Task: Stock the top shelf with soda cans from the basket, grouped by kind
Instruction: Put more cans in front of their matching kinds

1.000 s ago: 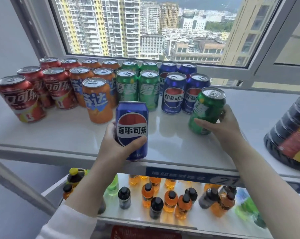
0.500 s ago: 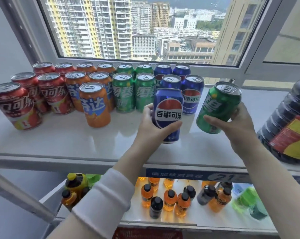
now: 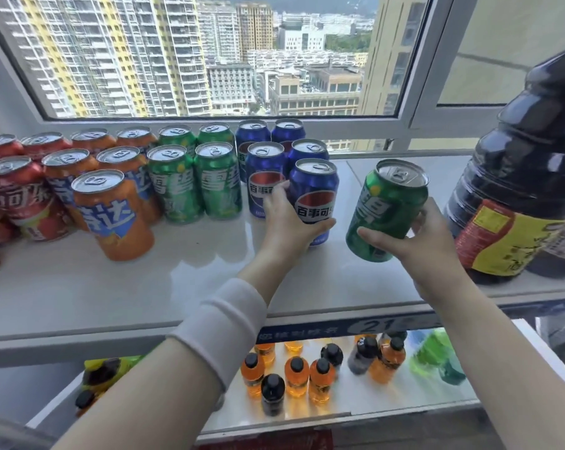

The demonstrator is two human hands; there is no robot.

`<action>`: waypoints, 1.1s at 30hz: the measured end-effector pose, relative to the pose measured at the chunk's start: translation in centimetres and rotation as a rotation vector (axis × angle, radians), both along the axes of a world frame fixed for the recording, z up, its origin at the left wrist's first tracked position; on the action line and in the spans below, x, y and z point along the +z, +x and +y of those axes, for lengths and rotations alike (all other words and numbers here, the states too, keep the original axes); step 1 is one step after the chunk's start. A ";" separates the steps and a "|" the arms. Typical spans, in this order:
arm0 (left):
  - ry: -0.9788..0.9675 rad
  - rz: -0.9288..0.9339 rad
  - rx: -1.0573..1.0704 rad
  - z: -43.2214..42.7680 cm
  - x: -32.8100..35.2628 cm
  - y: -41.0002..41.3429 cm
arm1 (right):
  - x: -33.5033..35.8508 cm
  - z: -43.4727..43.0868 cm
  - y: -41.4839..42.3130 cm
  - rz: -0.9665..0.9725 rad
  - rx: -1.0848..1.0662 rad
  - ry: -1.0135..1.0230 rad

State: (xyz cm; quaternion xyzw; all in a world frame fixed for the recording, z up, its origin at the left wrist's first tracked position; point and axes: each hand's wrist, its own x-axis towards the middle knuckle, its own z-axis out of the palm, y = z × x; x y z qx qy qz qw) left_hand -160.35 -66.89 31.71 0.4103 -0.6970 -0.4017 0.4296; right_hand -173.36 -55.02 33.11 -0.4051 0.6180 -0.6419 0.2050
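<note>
Head view, top shelf (image 3: 112, 287). My left hand (image 3: 287, 222) grasps a blue can (image 3: 313, 196), thumb across its front below the label and fingers curled round its far side. The can stands upright at 5 o'clock of the blue group (image 3: 265, 167), touching or just beside the nearest can there; I cannot tell whether its base rests on the shelf.

My right hand (image 3: 417, 241) grasps a green can (image 3: 385, 206) from its 3 o'clock side, thumb across the lower front. This can is tilted, its top leaning toward 1 o'clock, and sits at 3 o'clock of the blue can, apart from it.

Along the shelf from 9 toward 12 o'clock stand the sorted groups: red cans (image 3: 11, 186), orange cans (image 3: 112, 216), green cans (image 3: 216, 180), then the blue group. A large dark bottle (image 3: 518, 177) with a red and yellow label stands at 3 o'clock. Small orange bottles (image 3: 296, 375) with black caps stand on the lower shelf at 6 o'clock.
</note>
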 end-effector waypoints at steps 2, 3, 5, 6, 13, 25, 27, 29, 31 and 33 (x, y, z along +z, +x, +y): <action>-0.014 -0.027 0.014 -0.1 0.1 -0.5 | -0.1 0.0 -0.1 0.008 0.004 0.004; -0.021 -0.034 0.024 -0.2 0.2 -0.6 | -0.1 0.0 -0.1 0.010 0.008 0.004; -0.034 -0.044 0.044 -0.2 0.1 -0.8 | -0.1 0.0 -0.1 0.015 0.015 0.008; -0.038 -0.051 0.048 -0.2 0.1 -0.9 | -0.2 0.0 -0.1 0.021 0.017 0.011; -0.083 -0.028 0.032 0.1 0.0 -1.2 | -0.4 -0.2 0.0 0.025 0.003 0.026; -0.085 0.065 0.037 2.6 1.3 6.7 | 2.3 -0.4 3.5 0.040 0.117 -0.020; -0.099 0.079 0.099 2.9 1.7 9.5 | 2.8 -1.1 5.3 0.046 0.155 -0.020; -0.117 0.084 0.151 3.1 1.8 11.8 | 2.9 -2.3 7.1 0.068 0.191 -0.004; -0.130 0.079 0.191 3.3 1.8 14.0 | 2.7 -3.7 9.2 0.101 0.234 0.010; -0.136 0.079 0.230 3.4 1.7 16.4 | 2.3 -5.3 11.5 0.119 0.288 0.021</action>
